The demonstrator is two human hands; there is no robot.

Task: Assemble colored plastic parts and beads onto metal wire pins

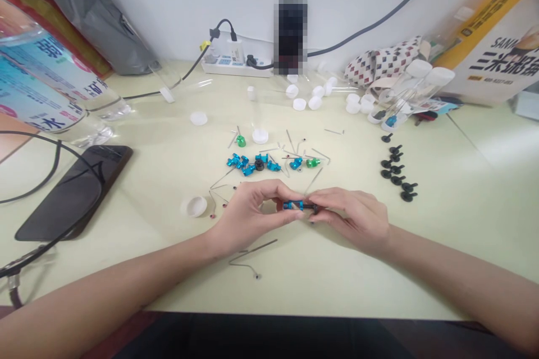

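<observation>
My left hand (256, 210) pinches a small blue metal part (293, 206) between thumb and fingers above the table. From the right, my right hand (351, 213) is closed on a black screw (310, 207) that lines up end to end with the blue part. Just beyond my hands lie several blue metal parts (273, 165), a green one (313, 162) and a black round piece (259, 165), among thin bent metal rods. Another green part (240, 141) sits farther back. Near the front edge are more bent rods (252, 251).
Black screws (397, 169) form a column at the right. A white cap (196, 206) is left of my left hand. A phone (76, 190) with a cable lies at the left, near water bottles (46, 78). Clear tubes, white caps and a power strip (236, 67) stand behind.
</observation>
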